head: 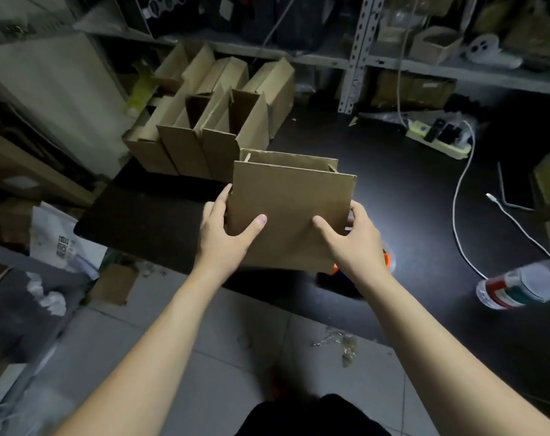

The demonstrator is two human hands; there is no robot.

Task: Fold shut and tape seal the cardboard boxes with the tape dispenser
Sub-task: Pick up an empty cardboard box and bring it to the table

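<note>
At the back left of the flat black table stands a row of open brown cardboard boxes. The held brown cardboard box is just beside that row, over the front part of the table. If it swings left, it could bump the row and knock those boxes over. Its top flaps stand up and the top is not yet folded shut, so a hard squeeze could bend the thin sides or crush a flap. Under the box and the right wrist lies the orange and black tape dispenser, mostly hidden. If the box is put straight down, it could land on the dispenser and tip. Further right a thin white cable trails over the table, and a clear plastic bottle with a red and green label lies near the edge — a swinging elbow could push it off.

Now the grip. The left hand holds the left side of the box, with the thumb pressed flat on the near face and the fingers going round the edge. The right hand does the same on the right side, thumb on the front and fingers round the edge behind. Both hands are closed on the box and hold nothing else. I cannot tell if the bottom of the box touches the table.
</note>
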